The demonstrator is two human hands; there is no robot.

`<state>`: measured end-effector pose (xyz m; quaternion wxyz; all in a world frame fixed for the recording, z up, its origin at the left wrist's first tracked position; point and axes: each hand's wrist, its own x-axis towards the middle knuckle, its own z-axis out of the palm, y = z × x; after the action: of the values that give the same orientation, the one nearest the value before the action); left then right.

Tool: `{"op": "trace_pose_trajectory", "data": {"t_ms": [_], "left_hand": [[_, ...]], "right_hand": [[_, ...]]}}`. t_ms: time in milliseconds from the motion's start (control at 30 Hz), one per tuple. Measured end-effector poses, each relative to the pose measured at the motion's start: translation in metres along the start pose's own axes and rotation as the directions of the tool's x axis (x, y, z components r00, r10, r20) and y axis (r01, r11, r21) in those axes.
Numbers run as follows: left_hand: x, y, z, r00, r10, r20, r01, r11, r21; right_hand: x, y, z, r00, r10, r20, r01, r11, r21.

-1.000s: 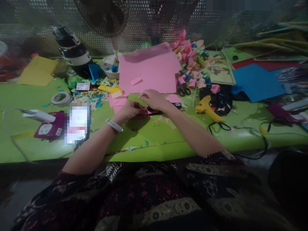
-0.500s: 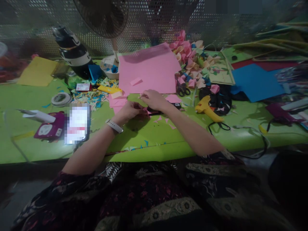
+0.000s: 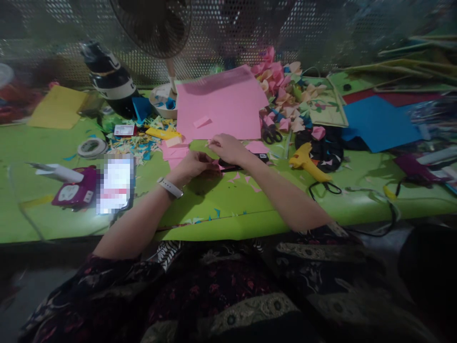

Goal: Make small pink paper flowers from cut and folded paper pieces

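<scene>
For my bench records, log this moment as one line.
left hand: at small pink paper | right hand: over black tool | nearby: scissors, yellow glue gun

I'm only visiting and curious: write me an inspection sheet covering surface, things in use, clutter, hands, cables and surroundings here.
Surface: green tabletop, with small paper scraps lying on it.
Things in use: black tool, partly hidden by the right hand; pink paper piece at its left end.
Clutter: scrap pile, tape roll, scissors, folded paper pieces.
Hands: left hand at the pink paper piece; right hand over the black tool; exact grip unclear.
Cables: black cable, looped beside the yellow glue gun.
Surroundings: fan, before a perforated screen.
</scene>
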<state>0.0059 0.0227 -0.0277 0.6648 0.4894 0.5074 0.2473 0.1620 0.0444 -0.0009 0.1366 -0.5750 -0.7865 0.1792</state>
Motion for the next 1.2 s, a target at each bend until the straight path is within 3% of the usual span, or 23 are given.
{"op": "trace_pose_trajectory", "data": {"t_ms": [600, 1200], "left_hand": [[-0.001, 0.0009, 0.0014, 1.0, -0.01, 0.007, 0.01, 1.0, 0.005], [-0.005, 0.0065, 0.0037, 1.0, -0.021, -0.01, 0.021, 1.0, 0.005]], "right_hand": [[0.0004, 0.0009, 0.0001, 1.0, 0.001, -0.003, -0.001, 0.998, 0.066], [0.0007, 0.0014, 0.0003, 1.0, -0.003, 0.001, 0.003, 1.0, 0.002]]}}
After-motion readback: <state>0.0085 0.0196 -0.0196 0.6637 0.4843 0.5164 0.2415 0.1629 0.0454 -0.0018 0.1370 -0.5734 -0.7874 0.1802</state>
